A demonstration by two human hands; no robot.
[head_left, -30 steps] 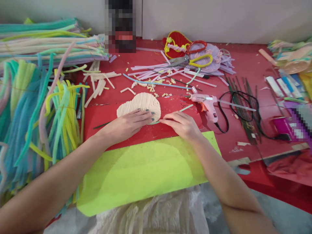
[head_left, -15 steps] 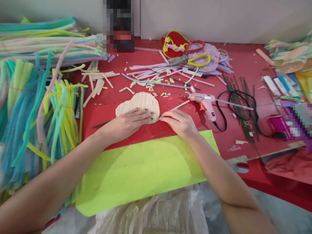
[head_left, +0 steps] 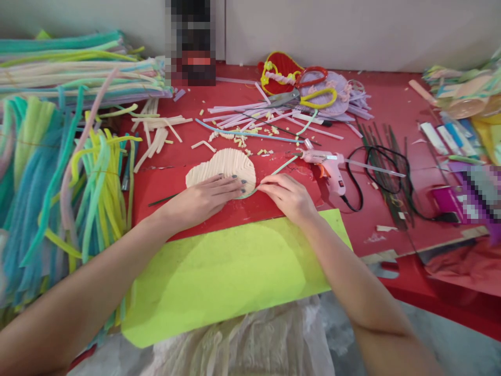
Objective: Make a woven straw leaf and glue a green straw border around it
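Probably light, soft and easily dented, best held by its rim, the cream ribbed piece [head_left: 221, 167] lay on a red sheet [head_left: 152, 183] beneath the flattened left hand [head_left: 209, 195], while the right hand [head_left: 288, 193] pinched a pale-green strip [head_left: 285, 165] beside it, a grey wall [head_left: 324, 34] standing behind the littered red table [head_left: 391, 96].

Out front, the flat lime sheet [head_left: 235, 277] gives the right hand [head_left: 289, 196] an open way back. Off to that hand's right, the pink glue gun [head_left: 327, 164] and looping black cord [head_left: 355, 210] block the path! Scissors [head_left: 285, 98] and lilac strips [head_left: 235, 109] crowd the far side; fuzzy bundles [head_left: 43, 183] wall off the left.
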